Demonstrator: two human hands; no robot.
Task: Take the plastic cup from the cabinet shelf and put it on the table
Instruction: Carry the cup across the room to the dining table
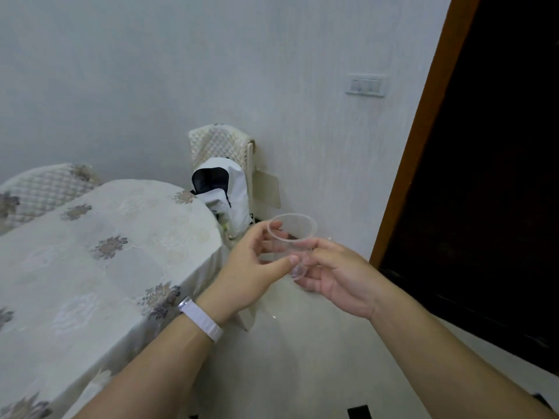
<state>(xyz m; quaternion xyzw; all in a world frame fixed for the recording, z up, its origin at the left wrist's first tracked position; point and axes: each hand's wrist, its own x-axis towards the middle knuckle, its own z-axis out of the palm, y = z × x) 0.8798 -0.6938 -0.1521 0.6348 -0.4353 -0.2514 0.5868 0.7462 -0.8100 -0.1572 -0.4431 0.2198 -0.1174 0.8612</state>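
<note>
A clear plastic cup is held in the air between both hands, tilted with its mouth facing up and away. My left hand, with a white wristband, grips its left side by thumb and fingers. My right hand pinches the cup's right side and base. The cup hovers just past the right end of the table, which wears a pale flowered cloth. The cabinet shelf is out of sight.
A quilted chair stands against the wall behind the table with a white bag on it. Another chair back shows at far left. A dark doorway with a wooden frame fills the right. Pale floor lies below.
</note>
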